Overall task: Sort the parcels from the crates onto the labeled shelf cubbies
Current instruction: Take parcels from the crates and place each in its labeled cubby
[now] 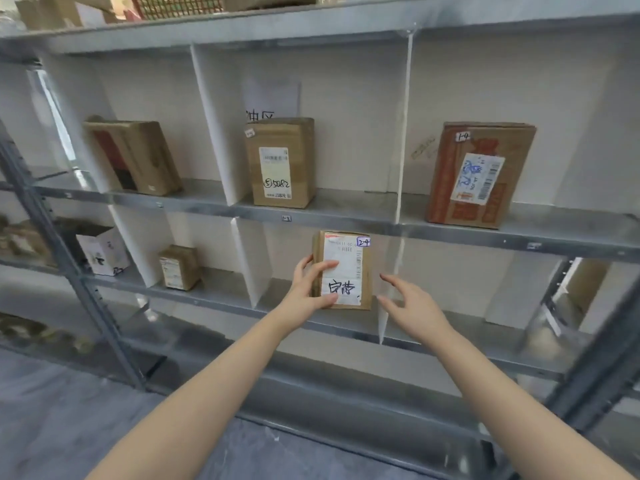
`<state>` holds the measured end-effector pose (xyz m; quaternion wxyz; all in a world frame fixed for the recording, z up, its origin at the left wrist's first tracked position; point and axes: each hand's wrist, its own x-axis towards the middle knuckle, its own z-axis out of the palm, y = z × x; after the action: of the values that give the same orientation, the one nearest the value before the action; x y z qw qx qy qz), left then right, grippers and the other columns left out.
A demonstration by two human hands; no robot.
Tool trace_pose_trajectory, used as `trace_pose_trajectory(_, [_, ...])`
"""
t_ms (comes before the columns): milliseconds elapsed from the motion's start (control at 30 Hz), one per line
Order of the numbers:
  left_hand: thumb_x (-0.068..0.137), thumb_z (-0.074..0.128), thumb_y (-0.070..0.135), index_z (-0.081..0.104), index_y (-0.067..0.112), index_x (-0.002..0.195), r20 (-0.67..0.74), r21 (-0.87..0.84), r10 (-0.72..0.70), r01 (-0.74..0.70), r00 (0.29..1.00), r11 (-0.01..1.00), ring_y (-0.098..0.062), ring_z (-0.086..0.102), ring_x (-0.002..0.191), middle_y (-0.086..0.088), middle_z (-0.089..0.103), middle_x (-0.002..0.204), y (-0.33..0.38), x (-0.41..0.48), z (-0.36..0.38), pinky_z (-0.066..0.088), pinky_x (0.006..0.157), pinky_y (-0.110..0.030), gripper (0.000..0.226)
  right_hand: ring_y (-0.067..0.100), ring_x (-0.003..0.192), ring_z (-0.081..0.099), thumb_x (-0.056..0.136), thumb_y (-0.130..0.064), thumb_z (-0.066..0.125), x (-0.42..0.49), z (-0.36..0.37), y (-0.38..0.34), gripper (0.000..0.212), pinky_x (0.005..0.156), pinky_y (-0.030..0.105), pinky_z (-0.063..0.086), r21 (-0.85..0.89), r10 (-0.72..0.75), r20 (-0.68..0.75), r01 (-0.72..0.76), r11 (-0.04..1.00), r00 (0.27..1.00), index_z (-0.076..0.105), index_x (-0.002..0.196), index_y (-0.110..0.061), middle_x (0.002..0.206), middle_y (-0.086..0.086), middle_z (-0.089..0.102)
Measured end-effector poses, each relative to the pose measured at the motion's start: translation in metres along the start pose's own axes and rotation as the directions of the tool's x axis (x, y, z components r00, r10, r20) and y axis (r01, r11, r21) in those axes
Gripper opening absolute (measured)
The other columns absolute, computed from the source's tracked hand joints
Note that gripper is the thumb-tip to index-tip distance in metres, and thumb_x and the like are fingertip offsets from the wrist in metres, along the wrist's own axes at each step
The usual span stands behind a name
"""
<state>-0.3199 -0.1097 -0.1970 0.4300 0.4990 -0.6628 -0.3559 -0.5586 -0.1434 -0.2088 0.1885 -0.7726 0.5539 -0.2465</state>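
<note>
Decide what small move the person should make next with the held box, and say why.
Probably move the box right, past the white divider, into the cubby under the parcel tagged 1-4. The box's tag reads 2-4, yet the left hand grips it below the 1-3 label.

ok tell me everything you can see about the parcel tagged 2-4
Small brown cardboard parcel, upright. A white shipping label covers most of its front, with a barcode down the right side and black handwriting low down; a small blue-edged tag at the top right corner reads 2-4. The left-hand grip holds its left edge, fingers on the label, before a lower-row cubby. The right-hand grip is open beside it, not touching.
</note>
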Motion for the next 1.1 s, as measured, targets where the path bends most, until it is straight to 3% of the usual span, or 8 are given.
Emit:
trace_pose_trajectory(233, [0.088, 0.072, 0.016, 0.049, 0.052, 0.123, 0.183, -0.059, 0.035, -0.024, 0.983, 0.998, -0.016, 0.022, 0.141, 0.001, 0.007, 0.155, -0.029, 0.000, 0.056, 0.037, 0.094, -0.001, 0.056, 0.017, 0.133, 0.045, 0.095, -0.038, 0.054, -0.072, -0.001, 0.033, 0.050, 0.107, 0.033, 0.038, 0.002, 0.165, -0.084, -0.165, 0.986, 0.983, 0.043, 0.143, -0.032, 0.143, -0.005, 0.051])
trace_pose_trajectory(300, [0.084, 0.073, 0.018, 0.053, 0.057, 0.119, 0.212, -0.109, 0.034, -0.011, 0.977, 0.994, -0.020, 0.021, 0.144, 0.003, 0.008, 0.154, -0.031, 0.000, 0.078, 0.048, 0.101, -0.020, 0.057, 0.018, 0.126, 0.052, 0.093, -0.033, 0.058, -0.088, -0.008, 0.041, 0.044, 0.103, 0.034, 0.042, 0.013, 0.177, -0.127, -0.177, 0.984, 0.976, 0.049, 0.136, -0.031, 0.136, -0.005, 0.057])
trace_pose_trajectory(367, [0.080, 0.074, 0.022, 0.055, 0.062, 0.115, 0.235, -0.148, 0.011, 0.024, 0.972, 0.989, -0.025, 0.023, 0.145, 0.007, 0.008, 0.154, -0.032, 0.002, 0.102, 0.055, 0.095, -0.033, 0.057, 0.017, 0.112, 0.062, 0.091, -0.031, 0.063, -0.101, -0.016, 0.053, 0.040, 0.096, 0.030, 0.046, 0.074, 0.222, -0.163, -0.213, 0.974, 0.961, 0.054, 0.129, -0.034, 0.128, -0.003, 0.062])
trace_pose_trajectory(533, [0.080, 0.073, 0.024, 0.051, 0.055, 0.121, 0.249, -0.180, 0.029, 0.016, 0.968, 0.984, -0.026, 0.020, 0.147, 0.010, 0.008, 0.150, -0.038, 0.015, 0.166, 0.057, 0.089, -0.026, 0.057, 0.004, 0.101, 0.068, 0.087, -0.029, 0.069, -0.115, -0.032, 0.101, 0.043, 0.099, 0.027, 0.047, 0.184, 0.248, -0.119, -0.224, 0.957, 0.961, 0.056, 0.121, -0.051, 0.128, 0.002, 0.064])
trace_pose_trajectory(667, [0.082, 0.073, 0.023, 0.050, 0.059, 0.122, 0.264, -0.156, 0.019, 0.024, 0.964, 0.987, -0.027, 0.022, 0.145, 0.007, 0.009, 0.155, -0.041, 0.034, 0.217, 0.054, 0.097, -0.037, 0.058, -0.005, 0.086, 0.067, 0.087, -0.020, 0.069, -0.105, -0.045, 0.148, 0.048, 0.074, 0.034, 0.061, 0.300, 0.260, -0.084, -0.225, 0.927, 0.962, 0.057, 0.123, -0.048, 0.133, -0.003, 0.060])
trace_pose_trajectory(833, [0.074, 0.072, 0.038, 0.050, 0.052, 0.131, 0.195, -0.124, 0.027, -0.002, 0.980, 0.992, -0.026, 0.030, 0.144, 0.003, 0.022, 0.156, -0.072, 0.061, 0.267, 0.045, 0.105, -0.056, 0.063, 0.007, 0.121, 0.059, 0.085, -0.006, 0.068, -0.086, -0.038, 0.206, 0.055, 0.082, 0.035, 0.060, 0.364, 0.239, -0.102, -0.188, 0.912, 0.966, 0.058, 0.125, -0.043, 0.119, -0.020, 0.057])
trace_pose_trajectory(1000, [0.083, 0.069, 0.014, 0.053, 0.051, 0.126, 0.146, -0.044, 0.065, -0.059, 0.987, 0.997, -0.018, 0.039, 0.140, -0.001, 0.040, 0.149, -0.110, 0.091, 0.288, 0.035, 0.117, -0.042, 0.059, 0.001, 0.117, 0.052, 0.083, 0.006, 0.065, -0.054, -0.013, 0.254, 0.055, 0.096, 0.001, 0.038, 0.298, 0.178, -0.154, -0.126, 0.946, 0.972, 0.062, 0.127, -0.028, 0.118, -0.016, 0.061])
trace_pose_trajectory(1100, [0.082, 0.070, 0.000, 0.056, 0.044, 0.121, 0.107, 0.012, 0.071, -0.072, 0.992, 0.997, -0.014, 0.046, 0.133, 0.005, 0.047, 0.141, -0.139, 0.115, 0.293, 0.044, 0.108, -0.025, 0.060, -0.002, 0.116, 0.053, 0.084, 0.005, 0.064, -0.030, 0.014, 0.278, 0.049, 0.101, 0.010, 0.041, 0.350, 0.177, -0.175, -0.107, 0.931, 0.969, 0.065, 0.123, -0.026, 0.117, -0.015, 0.063])
